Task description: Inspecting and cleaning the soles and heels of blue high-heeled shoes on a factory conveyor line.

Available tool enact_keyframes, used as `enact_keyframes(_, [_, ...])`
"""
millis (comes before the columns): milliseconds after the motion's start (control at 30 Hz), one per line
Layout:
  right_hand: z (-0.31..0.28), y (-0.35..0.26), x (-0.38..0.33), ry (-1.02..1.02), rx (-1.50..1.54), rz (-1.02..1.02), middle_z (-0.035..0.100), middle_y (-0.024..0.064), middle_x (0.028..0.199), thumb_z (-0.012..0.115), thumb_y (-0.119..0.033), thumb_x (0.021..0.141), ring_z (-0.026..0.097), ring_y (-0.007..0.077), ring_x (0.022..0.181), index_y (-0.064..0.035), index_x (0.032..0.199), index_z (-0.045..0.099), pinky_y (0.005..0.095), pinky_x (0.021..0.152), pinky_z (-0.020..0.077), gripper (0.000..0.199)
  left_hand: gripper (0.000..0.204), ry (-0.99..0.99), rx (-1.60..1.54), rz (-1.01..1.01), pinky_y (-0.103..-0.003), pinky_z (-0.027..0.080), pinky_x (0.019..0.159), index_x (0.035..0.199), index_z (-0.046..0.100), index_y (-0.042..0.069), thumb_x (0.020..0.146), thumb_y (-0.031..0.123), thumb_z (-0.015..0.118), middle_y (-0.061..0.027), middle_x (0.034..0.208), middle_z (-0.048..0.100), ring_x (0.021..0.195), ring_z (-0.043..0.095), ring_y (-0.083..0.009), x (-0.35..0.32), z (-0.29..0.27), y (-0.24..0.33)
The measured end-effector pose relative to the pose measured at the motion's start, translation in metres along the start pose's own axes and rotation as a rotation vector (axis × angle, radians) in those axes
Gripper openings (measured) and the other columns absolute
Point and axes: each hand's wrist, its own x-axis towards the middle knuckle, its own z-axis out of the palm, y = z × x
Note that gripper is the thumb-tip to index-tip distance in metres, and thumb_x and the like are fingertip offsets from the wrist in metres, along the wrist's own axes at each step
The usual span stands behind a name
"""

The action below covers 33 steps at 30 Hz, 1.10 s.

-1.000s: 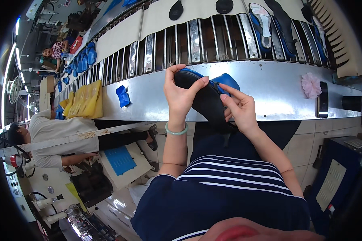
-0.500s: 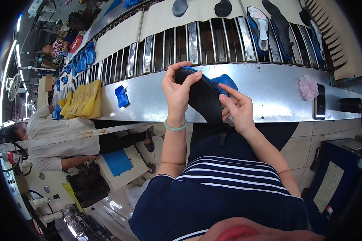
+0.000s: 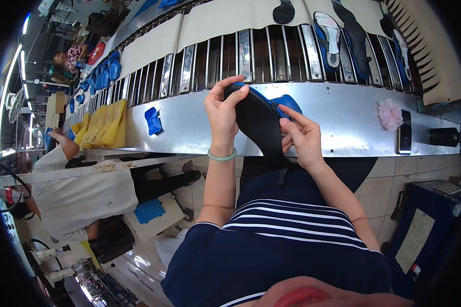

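Note:
A long black shoe sole (image 3: 252, 118) with a blue edge along its far side is held between my two hands above the metal table. My left hand (image 3: 223, 110) is closed on its rounded far-left end, thumb over the black face. Close to the narrower end, the fingers of my right hand (image 3: 303, 134) pinch the sole's right edge. Behind my right fingers shows a blue plastic piece (image 3: 290, 104); I cannot tell whether it joins the sole or lies on the table.
Beyond the metal ledge (image 3: 189, 128) runs a slatted conveyor (image 3: 230, 56) with soles and blue lasts. A blue piece (image 3: 152, 121) and yellow plastic pieces (image 3: 105, 125) lie left; a pink scrunchie (image 3: 390, 114), phone (image 3: 403, 133) and black cylinder (image 3: 443, 136) right. A co-worker (image 3: 82, 197) is at left.
My hands keep nearly the same grip on the sole. One dark sole at the conveyor's far side no longer shows. The co-worker at left has shifted, with an arm now raised toward the table.

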Motion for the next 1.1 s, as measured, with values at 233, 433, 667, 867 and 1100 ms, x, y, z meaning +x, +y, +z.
enact_keyframes(233, [-0.011,-0.015,0.005,-0.027,0.023,-0.042,0.061,0.0051,0.072,0.072,-0.008,0.086,0.058,0.0059,0.058,0.0069,0.137,0.046,0.0191,0.051,0.046,0.059,0.024,-0.014,-0.002,-0.016,-0.022,0.051,0.071,0.106,0.065,-0.007,0.085,0.004,0.069,-0.0087,0.088,0.068,0.078,0.064,-0.011,0.015,0.016,0.002])
enact_keyframes(433, [-0.014,-0.039,0.008,0.012,-0.125,-0.176,0.061,0.0089,0.086,0.076,0.009,0.075,0.064,0.0113,0.077,0.0042,0.151,0.017,0.0223,0.068,0.0518,0.096,0.038,-0.242,0.057,-0.158,-0.025,0.05,0.078,0.119,0.06,-0.005,0.093,0.022,0.064,-0.0065,0.1,0.067,0.09,0.063,-0.012,0.046,0.037,0.01])
enact_keyframes(667, [-0.074,-0.079,0.035,0.096,0.028,-0.066,0.066,0.0173,0.095,0.071,0.013,0.075,0.068,0.0197,0.083,0.0017,0.149,0.027,0.0288,0.073,0.0556,0.087,0.058,-0.664,-0.145,-0.19,-0.033,0.039,0.1,0.147,0.036,0.004,0.098,0.034,0.045,-0.0077,0.133,0.053,0.111,0.054,-0.0166,0.088,0.059,-0.023])
enact_keyframes(867, [-0.115,-0.095,0.054,-0.024,0.159,0.02,0.062,0.0187,0.12,0.068,0.009,0.078,0.064,0.0199,0.104,0.0013,0.146,0.034,0.0293,0.092,0.0511,0.077,0.052,-0.847,-0.937,-0.306,-0.038,0.031,0.112,0.149,0.034,0.008,0.1,0.025,0.038,-0.009,0.144,0.045,0.134,0.041,-0.023,0.085,0.097,-0.062])
enact_keyframes(1100, [-0.117,-0.109,0.05,-0.077,-0.034,-0.001,0.065,0.0077,0.106,0.073,-0.006,0.077,0.061,0.0133,0.071,-0.0116,0.149,0.036,0.0292,0.061,0.0501,0.081,0.058,-0.852,-0.782,-0.24,-0.038,0.031,0.112,0.155,0.019,0.017,0.102,0.013,0.041,-0.009,0.146,0.041,0.133,0.042,-0.022,0.074,0.111,-0.074])
